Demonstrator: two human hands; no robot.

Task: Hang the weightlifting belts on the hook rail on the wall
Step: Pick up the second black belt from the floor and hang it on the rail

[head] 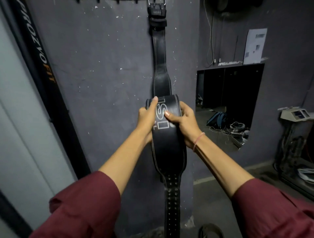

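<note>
One black leather weightlifting belt [159, 56] hangs by its metal buckle from the hook rail [119, 1] at the top edge of the grey wall. In front of it I hold a second black belt [167, 149] with white lettering, its wide part folded over at the top. My left hand [147, 117] grips its left edge with the thumb on top. My right hand [183, 122] grips its right edge, thumb pressed on the lettering. The belt's perforated strap hangs down past my forearms toward the floor.
A black frame post with orange and white lettering [42, 71] leans along the left. A wall opening [227, 105] at right shows a bag and cables on the floor. A paper sheet [254, 45] is stuck above it. Equipment [295, 144] crowds the right corner.
</note>
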